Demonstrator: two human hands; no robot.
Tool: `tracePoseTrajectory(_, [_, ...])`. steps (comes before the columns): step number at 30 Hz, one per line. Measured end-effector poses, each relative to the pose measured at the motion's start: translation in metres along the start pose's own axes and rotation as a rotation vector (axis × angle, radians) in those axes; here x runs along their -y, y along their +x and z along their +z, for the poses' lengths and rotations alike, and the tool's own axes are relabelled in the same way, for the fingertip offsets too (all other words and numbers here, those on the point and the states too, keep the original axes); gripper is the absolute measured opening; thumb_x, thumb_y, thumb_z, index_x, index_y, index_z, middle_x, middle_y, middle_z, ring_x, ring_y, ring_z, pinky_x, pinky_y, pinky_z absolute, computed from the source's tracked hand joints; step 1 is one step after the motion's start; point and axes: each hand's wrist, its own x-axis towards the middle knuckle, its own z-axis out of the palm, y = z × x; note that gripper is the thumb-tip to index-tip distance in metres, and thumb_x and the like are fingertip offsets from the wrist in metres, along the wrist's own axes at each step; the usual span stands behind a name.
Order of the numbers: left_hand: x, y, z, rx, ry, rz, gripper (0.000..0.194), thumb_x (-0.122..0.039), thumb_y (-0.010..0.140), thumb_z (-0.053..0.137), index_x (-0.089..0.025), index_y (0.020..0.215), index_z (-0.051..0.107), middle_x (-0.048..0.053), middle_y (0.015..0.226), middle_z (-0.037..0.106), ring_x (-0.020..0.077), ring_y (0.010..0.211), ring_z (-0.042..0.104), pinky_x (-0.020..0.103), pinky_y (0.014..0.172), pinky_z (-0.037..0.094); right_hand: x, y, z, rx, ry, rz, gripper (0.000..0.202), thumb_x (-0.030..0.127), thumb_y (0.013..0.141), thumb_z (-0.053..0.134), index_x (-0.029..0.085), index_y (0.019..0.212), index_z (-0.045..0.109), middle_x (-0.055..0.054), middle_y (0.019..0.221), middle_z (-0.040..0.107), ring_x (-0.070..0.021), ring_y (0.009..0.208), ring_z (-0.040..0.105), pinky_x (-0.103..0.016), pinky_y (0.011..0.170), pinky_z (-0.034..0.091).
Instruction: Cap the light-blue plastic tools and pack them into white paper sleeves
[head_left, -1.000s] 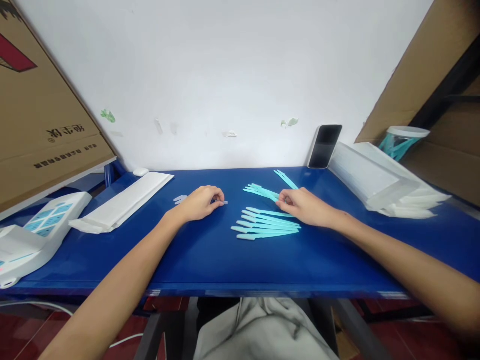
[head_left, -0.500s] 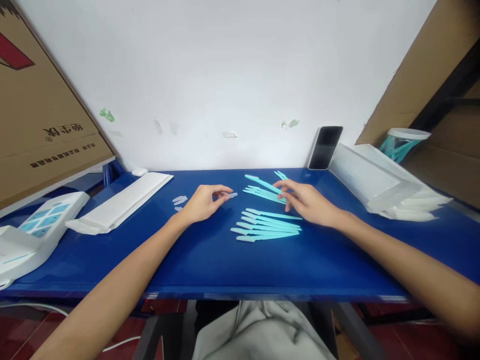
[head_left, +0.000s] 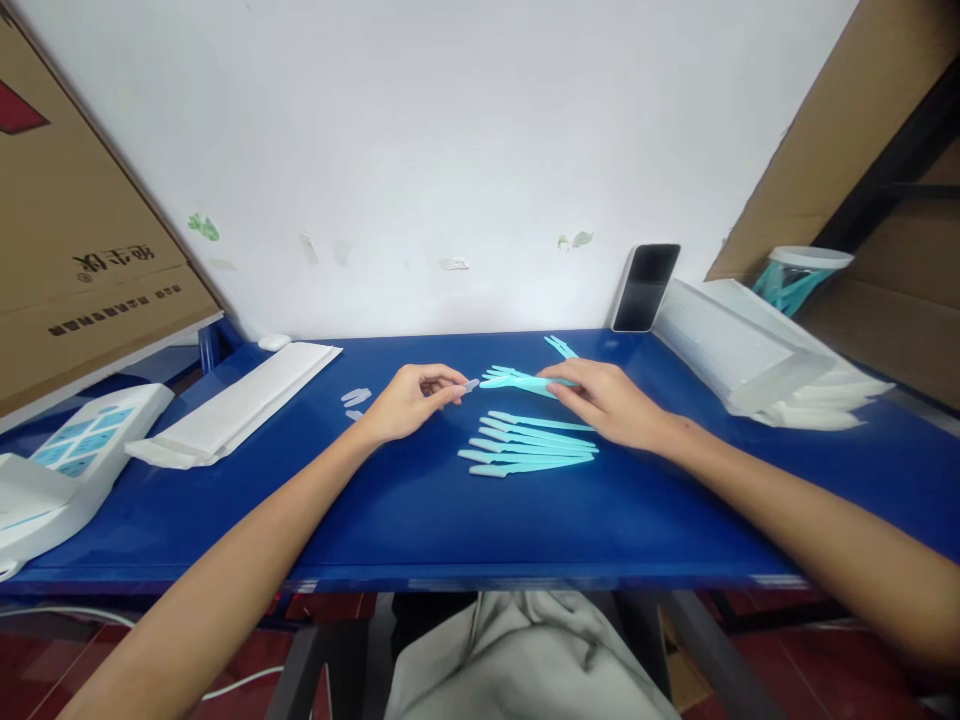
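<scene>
Lowering the turquoise stick (head_left: 531, 383) so its tip now lines up near the clear piece (head_left: 471, 385), both beyond the fanned row (head_left: 536, 449). My right hand (head_left: 611, 398) pinches the stick, left hand (head_left: 409, 403) the piece; can't tell if they touch.

By the blue table (head_left: 412, 530), turquoise sticks (head_left: 536, 447) are being carried at twelve o'clock, clear pieces (head_left: 358, 398) at eleven, a packet (head_left: 236, 405) at ten.

The right hand (head_left: 611, 398) hides one end of its eyebrow razor (head_left: 528, 383) from me; at ten o'clock, a cardboard box (head_left: 90, 190) runs out of view.
</scene>
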Motion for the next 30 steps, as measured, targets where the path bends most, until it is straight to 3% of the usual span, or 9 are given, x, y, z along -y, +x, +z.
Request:
tracePoseTrajectory(5, [-0.002, -0.001, 0.003, 0.016, -0.006, 0.018, 0.033, -0.045, 0.092, 0.067, -0.015, 0.103, 0.077, 0.007, 0.087, 0.077, 0.0169, 0.08, 0.069, 0.026, 0.072, 0.052, -0.001, -0.001, 0.001, -0.013, -0.014, -0.015, 0.036, 0.037, 0.106, 0.043, 0.017, 0.121, 0.069, -0.012, 0.11, 0.074, -0.0243, 0.092, 0.069, -0.037, 0.08, 0.052])
tracePoseTrajectory(14, [-0.016, -0.003, 0.01, -0.006, -0.004, 0.057, 0.035, -0.047, 0.09, 0.07, -0.015, 0.1, 0.079, 0.007, 0.084, 0.077, 0.0173, 0.075, 0.067, 0.027, 0.069, 0.052, 0.005, -0.001, 0.003, -0.076, -0.018, -0.066, 0.03, 0.032, 0.105, 0.046, 0.016, 0.117, 0.069, -0.01, 0.105, 0.075, -0.0224, 0.088, 0.069, -0.034, 0.076, 0.051])
tracePoseTrajectory(19, [-0.03, -0.002, 0.024, -0.116, -0.012, 0.14, 0.032, -0.045, 0.091, 0.07, -0.015, 0.098, 0.08, 0.008, 0.087, 0.077, 0.0166, 0.073, 0.064, 0.026, 0.064, 0.048, 0.02, -0.001, 0.004, -0.145, -0.02, -0.089, 0.027, 0.029, 0.105, 0.046, 0.018, 0.115, 0.069, -0.007, 0.097, 0.074, -0.0195, 0.079, 0.067, -0.031, 0.071, 0.048])
tracePoseTrajectory(21, [-0.032, -0.002, 0.025, -0.105, 0.027, 0.162, 0.032, -0.044, 0.093, 0.068, -0.016, 0.099, 0.079, 0.007, 0.088, 0.077, 0.0163, 0.073, 0.063, 0.026, 0.065, 0.047, 0.022, 0.0, 0.002, -0.128, -0.027, -0.081, 0.03, 0.031, 0.106, 0.045, 0.018, 0.117, 0.069, -0.008, 0.101, 0.073, -0.0201, 0.082, 0.067, -0.032, 0.073, 0.048])
tracePoseTrajectory(24, [-0.027, -0.002, 0.017, -0.065, 0.179, 0.173, 0.035, -0.046, 0.096, 0.061, -0.017, 0.105, 0.078, 0.006, 0.092, 0.077, 0.0156, 0.072, 0.062, 0.027, 0.068, 0.047, 0.018, 0.0, 0.001, -0.037, -0.076, -0.054, 0.038, 0.038, 0.107, 0.04, 0.017, 0.123, 0.068, -0.011, 0.103, 0.069, -0.0229, 0.09, 0.065, -0.035, 0.079, 0.049])
tracePoseTrajectory(26, [-0.018, -0.001, 0.007, -0.105, 0.362, 0.181, 0.037, -0.045, 0.098, 0.056, -0.018, 0.114, 0.076, 0.005, 0.091, 0.076, 0.0157, 0.071, 0.061, 0.029, 0.074, 0.046, 0.011, 0.0, 0.001, 0.026, -0.116, -0.026, 0.044, 0.041, 0.108, 0.036, 0.017, 0.123, 0.07, -0.011, 0.099, 0.066, -0.0237, 0.089, 0.064, -0.037, 0.08, 0.049])
tracePoseTrajectory(28, [-0.006, 0.0, -0.008, -0.171, 0.542, 0.16, 0.039, -0.042, 0.098, 0.053, -0.019, 0.121, 0.074, 0.002, 0.081, 0.073, 0.0158, 0.069, 0.06, 0.031, 0.081, 0.045, 0.002, -0.001, 0.002, 0.062, -0.147, 0.005, 0.046, 0.042, 0.108, 0.034, 0.018, 0.122, 0.071, -0.011, 0.097, 0.062, -0.0234, 0.085, 0.062, -0.037, 0.077, 0.049])
tracePoseTrajectory(30, [0.006, 0.001, -0.026, -0.199, 0.638, 0.085, 0.038, -0.038, 0.095, 0.051, -0.017, 0.115, 0.076, 0.0, 0.068, 0.067, 0.0151, 0.062, 0.058, 0.031, 0.081, 0.044, -0.007, -0.002, 0.003, 0.09, -0.175, 0.025, 0.046, 0.043, 0.107, 0.036, 0.018, 0.121, 0.072, -0.011, 0.096, 0.061, -0.0232, 0.083, 0.062, -0.037, 0.075, 0.049])
